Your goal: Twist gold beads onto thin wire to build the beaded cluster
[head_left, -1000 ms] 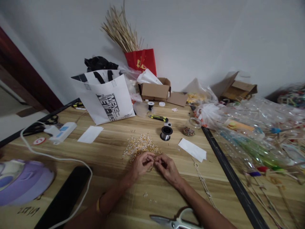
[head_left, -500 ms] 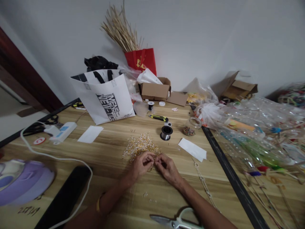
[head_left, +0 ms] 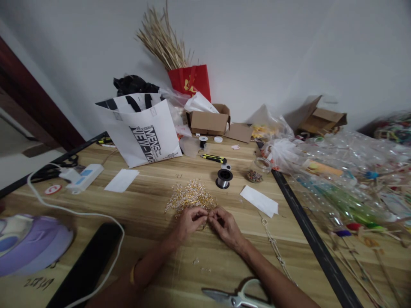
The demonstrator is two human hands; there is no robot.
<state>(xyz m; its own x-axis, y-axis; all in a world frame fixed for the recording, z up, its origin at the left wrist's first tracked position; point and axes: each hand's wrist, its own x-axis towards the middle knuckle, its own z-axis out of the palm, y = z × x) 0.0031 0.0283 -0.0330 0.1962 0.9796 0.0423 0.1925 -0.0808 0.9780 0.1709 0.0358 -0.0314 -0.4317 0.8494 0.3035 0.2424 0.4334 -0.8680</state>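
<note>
Clearly, "MENS" marks the white bag (head_left: pixel 122 132) beyond glittery pieces (head_left: pixel 192 193) and hands (head_left: pixel 225 225).

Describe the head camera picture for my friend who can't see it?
A person's left hand and right hand are close together at the near edge of a heap of tiny gold and clear pieces on a wooden table. Anything held is too small to tell. Scissors lie nearby.
</note>
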